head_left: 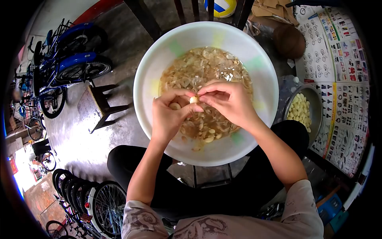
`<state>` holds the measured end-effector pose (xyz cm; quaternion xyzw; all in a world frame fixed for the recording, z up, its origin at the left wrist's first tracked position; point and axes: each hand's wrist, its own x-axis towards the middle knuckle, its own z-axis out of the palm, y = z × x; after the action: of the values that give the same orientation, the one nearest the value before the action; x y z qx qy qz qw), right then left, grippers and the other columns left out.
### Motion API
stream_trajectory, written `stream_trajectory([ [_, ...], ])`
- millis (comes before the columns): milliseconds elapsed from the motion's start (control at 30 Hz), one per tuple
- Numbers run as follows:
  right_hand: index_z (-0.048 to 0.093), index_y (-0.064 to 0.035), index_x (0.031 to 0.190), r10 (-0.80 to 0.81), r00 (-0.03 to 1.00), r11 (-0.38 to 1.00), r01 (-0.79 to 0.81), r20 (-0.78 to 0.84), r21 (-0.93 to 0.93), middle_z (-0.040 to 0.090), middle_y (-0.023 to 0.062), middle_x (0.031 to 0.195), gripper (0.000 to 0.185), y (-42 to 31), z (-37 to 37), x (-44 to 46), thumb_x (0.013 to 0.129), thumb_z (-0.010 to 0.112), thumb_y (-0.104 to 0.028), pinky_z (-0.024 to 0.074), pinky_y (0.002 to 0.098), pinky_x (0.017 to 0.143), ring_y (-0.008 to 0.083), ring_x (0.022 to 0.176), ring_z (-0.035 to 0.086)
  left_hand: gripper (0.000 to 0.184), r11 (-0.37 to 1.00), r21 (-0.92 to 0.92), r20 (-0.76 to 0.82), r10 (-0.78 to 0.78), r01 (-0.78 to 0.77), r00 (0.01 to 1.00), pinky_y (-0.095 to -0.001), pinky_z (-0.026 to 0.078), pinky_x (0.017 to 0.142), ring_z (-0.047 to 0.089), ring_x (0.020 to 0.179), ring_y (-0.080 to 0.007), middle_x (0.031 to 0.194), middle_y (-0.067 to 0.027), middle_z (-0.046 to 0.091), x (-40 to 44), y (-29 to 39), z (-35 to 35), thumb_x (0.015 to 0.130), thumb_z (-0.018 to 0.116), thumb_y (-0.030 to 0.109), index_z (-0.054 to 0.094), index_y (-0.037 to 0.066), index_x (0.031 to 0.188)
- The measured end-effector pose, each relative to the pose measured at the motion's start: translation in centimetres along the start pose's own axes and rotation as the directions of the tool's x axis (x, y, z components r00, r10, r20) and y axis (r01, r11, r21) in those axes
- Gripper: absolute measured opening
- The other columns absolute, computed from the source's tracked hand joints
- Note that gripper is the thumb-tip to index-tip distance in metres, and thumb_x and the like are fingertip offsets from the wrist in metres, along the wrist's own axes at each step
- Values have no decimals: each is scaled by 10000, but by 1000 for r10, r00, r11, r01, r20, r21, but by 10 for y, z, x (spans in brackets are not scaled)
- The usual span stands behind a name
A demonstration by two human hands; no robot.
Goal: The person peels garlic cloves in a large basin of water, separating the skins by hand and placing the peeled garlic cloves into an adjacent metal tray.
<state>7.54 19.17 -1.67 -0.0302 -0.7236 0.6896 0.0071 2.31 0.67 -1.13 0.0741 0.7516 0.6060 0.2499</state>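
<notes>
A pale garlic clove [193, 99] is pinched between the thumb and fingertips of my left hand [167, 115]. The fingers of my right hand [230, 101] close in a pinch at the clove's right side. Both hands are over a large white plastic basin [145, 59], whose water is covered with floating garlic skins [187, 63]. Several loose cloves [209, 139] show in the water toward the near side. Another pale round piece [175, 106] lies by my left palm; whether it is held or floating I cannot tell.
A metal bowl [317, 119] of peeled garlic cloves [299, 109] stands right of the basin. A printed sheet with pictures [334, 87] lies beyond it. Left are a small wooden stool [93, 103] and several bicycles [79, 63]. A ball [223, 7] and dark chair slats [145, 18] are behind the basin.
</notes>
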Motion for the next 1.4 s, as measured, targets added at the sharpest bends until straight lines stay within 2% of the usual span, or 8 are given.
stream_trajectory([
  [200,706,35,931,72,997,993,-75,35,96,709,80,890,84,-5,1,-5,850,706,61,571,249,699,151,803,713,279,995,-79,54,64,-59,996,-189,466,563,606,645,-33,741,-37,708,0,-5,-3,746,853,16,696,-8,975],
  [367,695,21,900,-152,988,972,151,9,-177,681,107,832,106,1,1,-8,805,741,37,520,284,616,175,693,675,262,999,34,82,20,-23,996,-182,479,577,595,639,-22,752,-27,712,-4,-4,-6,737,856,10,697,-11,944],
  [667,521,10,930,-186,981,964,192,50,-184,575,122,865,104,-2,7,-10,898,614,45,461,351,657,261,731,591,282,995,-12,147,-100,103,984,-186,464,542,579,622,-41,750,-5,656,-9,22,-4,866,756,47,694,-8,1136],
  [867,509,-1,949,-223,974,950,228,48,-212,570,126,889,106,-3,10,-15,910,598,42,459,365,671,274,731,583,279,996,-63,211,-46,61,976,-197,519,576,632,746,-49,999,-46,709,-13,7,-7,912,713,69,629,26,1174],
  [1000,518,-7,965,-232,971,967,238,63,-90,577,96,909,104,-1,4,-13,916,599,36,482,335,687,214,765,600,256,930,-350,167,-62,117,984,-195,456,605,574,742,-41,1109,-83,680,-12,2,-6,959,649,71,580,55,1205],
  [1200,560,-10,1080,68,990,909,-111,120,401,613,50,1019,183,-10,-5,-9,921,648,-8,566,276,807,131,919,632,224,699,-693,218,-34,179,975,-191,378,622,512,755,-29,1144,-79,671,-5,-11,-13,980,610,73,567,84,1200],
  [1333,571,12,1265,97,982,958,-136,160,254,653,121,1164,446,-11,1,-10,865,757,-53,579,297,859,171,1091,661,204,770,-620,160,-61,148,985,-185,394,628,542,776,-33,1138,-66,675,-5,-10,-9,972,624,70,572,98,1167],
  [1400,596,29,1213,120,986,957,-145,111,250,672,121,1122,378,-13,5,-10,872,746,-38,584,288,845,171,1035,681,219,817,-563,141,-55,126,988,-179,415,628,572,796,-41,1136,-61,677,-6,-9,-7,956,647,65,575,100,1160],
])
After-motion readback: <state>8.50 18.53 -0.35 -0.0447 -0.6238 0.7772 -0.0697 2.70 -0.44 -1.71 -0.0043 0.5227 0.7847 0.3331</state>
